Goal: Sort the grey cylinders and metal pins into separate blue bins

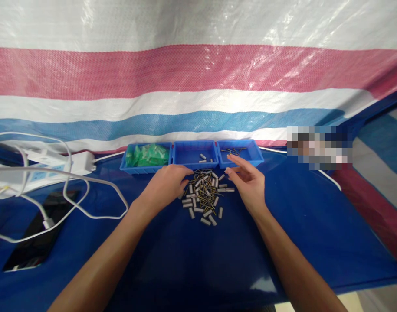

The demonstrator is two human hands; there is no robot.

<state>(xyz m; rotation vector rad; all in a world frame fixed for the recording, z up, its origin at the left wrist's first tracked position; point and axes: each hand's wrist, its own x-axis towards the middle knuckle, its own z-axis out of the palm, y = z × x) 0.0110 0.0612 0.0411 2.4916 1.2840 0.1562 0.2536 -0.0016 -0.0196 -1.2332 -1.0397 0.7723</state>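
Note:
A loose pile of short silver-grey cylinders (207,213) and thin brass-coloured pins, like small drill bits (203,190), lies on the blue table. My left hand (167,184) reaches over the pile's left edge, fingers bent, with a gap between thumb and forefinger; nothing held can be made out. On the other side my right hand (248,184) hovers by the front of the right blue bin (255,158), its thumb and forefinger apart. Several thin pins (235,151) lie in that bin. The middle blue bin (188,154) contains a few silver cylinders (202,156).
The left blue bin (129,169) holds green plastic bags (149,155). White cables (97,216) loop over a power strip (48,173) and a dark phone-like slab (38,238) at left. A striped tarp (185,73) hangs behind the bins. A pixelated patch covers something at right.

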